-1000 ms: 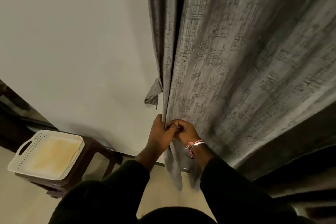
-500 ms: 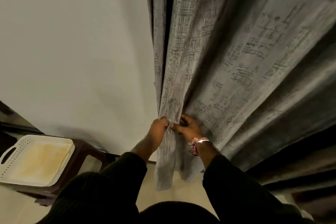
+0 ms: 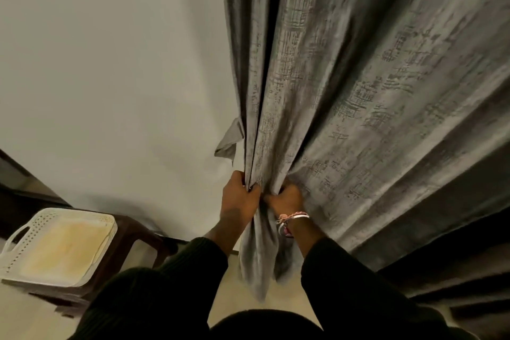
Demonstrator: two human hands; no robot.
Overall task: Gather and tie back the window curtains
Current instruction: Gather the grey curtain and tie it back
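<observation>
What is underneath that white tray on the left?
The white tray sits on a dark brown stool; one leg and part of the seat show. The tray covers most of the seat, so anything else beneath it stays hidden.

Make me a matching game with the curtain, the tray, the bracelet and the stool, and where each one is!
Things:
1. grey curtain
2. white tray
3. pink bracelet
4. dark stool

Places:
A. on the right wrist
B. under the tray
C. bunched in both hands
D. on top of the stool, at the left

Right pairs: 1-C, 2-D, 3-A, 4-B. The left hand and the right hand both grip the gathered fabric.
</observation>
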